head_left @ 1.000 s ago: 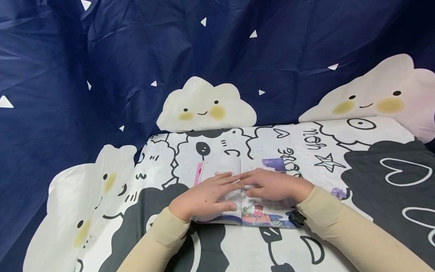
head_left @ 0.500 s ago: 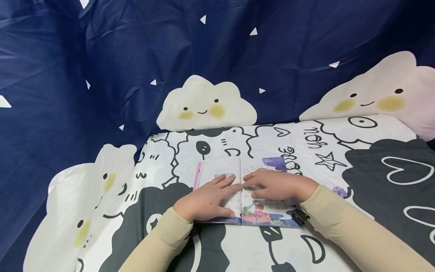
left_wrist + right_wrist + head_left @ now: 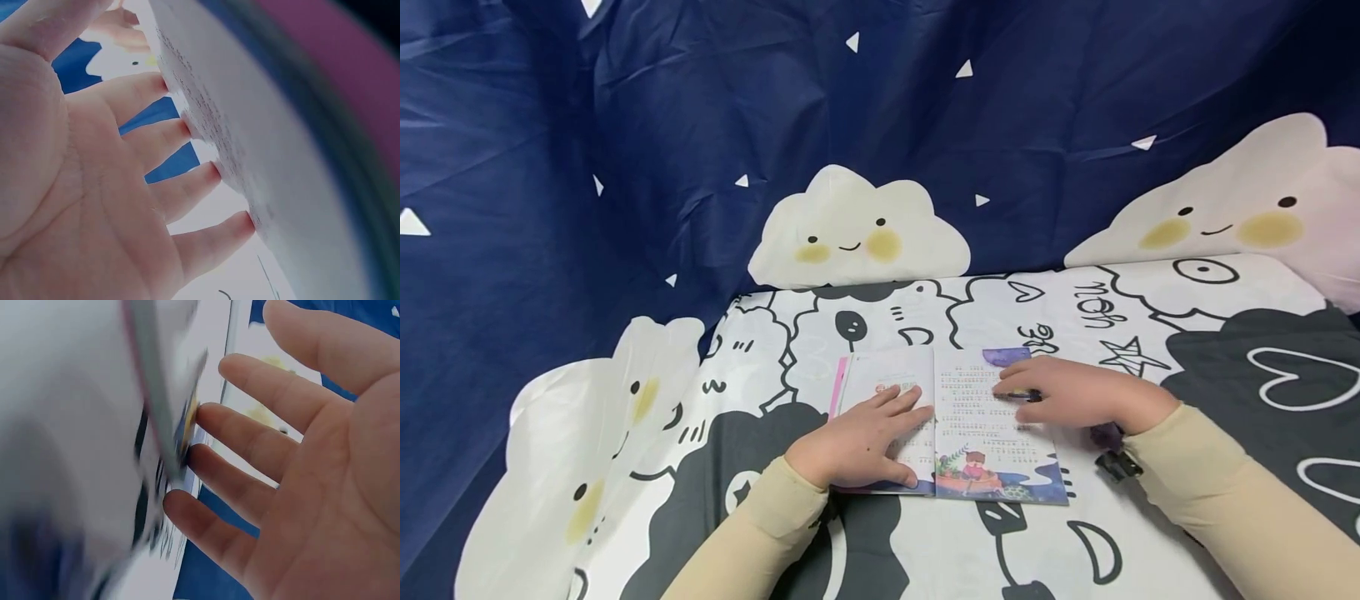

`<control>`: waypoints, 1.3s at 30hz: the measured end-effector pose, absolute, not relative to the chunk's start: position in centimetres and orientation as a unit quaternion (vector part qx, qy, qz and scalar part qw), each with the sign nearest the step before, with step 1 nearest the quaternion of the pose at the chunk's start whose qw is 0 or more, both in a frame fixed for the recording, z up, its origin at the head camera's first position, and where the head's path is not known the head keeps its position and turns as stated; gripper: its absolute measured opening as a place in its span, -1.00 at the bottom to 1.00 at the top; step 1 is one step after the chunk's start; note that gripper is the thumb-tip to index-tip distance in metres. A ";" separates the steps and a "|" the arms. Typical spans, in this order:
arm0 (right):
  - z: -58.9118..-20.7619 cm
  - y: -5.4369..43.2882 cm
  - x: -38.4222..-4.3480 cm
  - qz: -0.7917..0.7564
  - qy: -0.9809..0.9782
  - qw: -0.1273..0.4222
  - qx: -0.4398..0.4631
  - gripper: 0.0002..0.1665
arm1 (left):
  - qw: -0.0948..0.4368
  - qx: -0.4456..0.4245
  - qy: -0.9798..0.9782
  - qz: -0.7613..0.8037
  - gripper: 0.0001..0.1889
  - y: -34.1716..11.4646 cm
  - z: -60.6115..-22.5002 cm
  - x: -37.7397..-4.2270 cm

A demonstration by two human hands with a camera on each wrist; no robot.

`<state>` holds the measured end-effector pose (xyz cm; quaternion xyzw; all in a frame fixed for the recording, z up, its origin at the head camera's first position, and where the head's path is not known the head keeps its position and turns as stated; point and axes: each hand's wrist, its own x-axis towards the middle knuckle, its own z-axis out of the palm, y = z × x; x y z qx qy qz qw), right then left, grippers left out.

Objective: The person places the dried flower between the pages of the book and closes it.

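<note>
An open book (image 3: 970, 408) lies on the patterned cloth, with printed text on both pages and a picture of a figure in a boat at lower right. My left hand (image 3: 865, 437) rests on the left page, fingers spread and tips touching the paper, as the left wrist view (image 3: 94, 175) shows too. Over the right page's outer edge is my right hand (image 3: 1082, 393). In the right wrist view its fingers (image 3: 250, 437) are extended, with tips at the book's edge; a small dark and yellow patch there is unclear.
Beneath the book spreads a white cloth with black drawings (image 3: 1120, 354). Cloud-shaped cushions (image 3: 857, 229) with faces stand along the back and left sides. Behind them hangs a dark blue curtain (image 3: 700, 100) with white triangles. A black strap piece (image 3: 1118, 465) sits at the right wrist.
My right hand has moved right, from near the book's centre fold to the right page's outer edge, uncovering most of that page. The left hand has slid slightly and stays on the left page.
</note>
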<state>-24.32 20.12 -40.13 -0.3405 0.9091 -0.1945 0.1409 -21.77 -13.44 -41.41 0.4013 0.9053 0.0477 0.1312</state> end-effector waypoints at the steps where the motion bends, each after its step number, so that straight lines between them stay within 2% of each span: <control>1: -40.2 20.8 -24.3 -0.199 0.910 0.136 -0.337 -0.48 | 0.130 0.401 0.906 0.049 -0.03 -13.4 -41.4 -21.8; 9: -40.1 25.9 -24.1 -0.239 0.922 0.115 -0.283 -0.54 | 0.128 0.404 0.905 0.043 -0.02 -13.5 -41.6 -21.8; 15: -40.4 28.5 -23.8 -0.235 0.926 0.116 -0.270 -0.68 | 0.129 0.404 0.904 0.044 -0.02 -13.4 -41.5 -21.9; 26: -41.6 29.9 -23.7 -0.287 0.901 0.211 -0.247 -0.91 | 0.141 0.393 0.907 0.052 -0.02 -13.3 -41.5 -21.8; 32: -42.1 29.9 -23.4 -0.277 0.900 0.224 -0.250 -0.86 | 0.146 0.392 0.907 0.055 -0.02 -13.2 -41.6 -21.6; 39: -42.4 29.9 -23.7 -0.270 0.895 0.205 -0.291 -0.79 | 0.140 0.393 0.907 0.056 -0.03 -13.4 -41.5 -21.7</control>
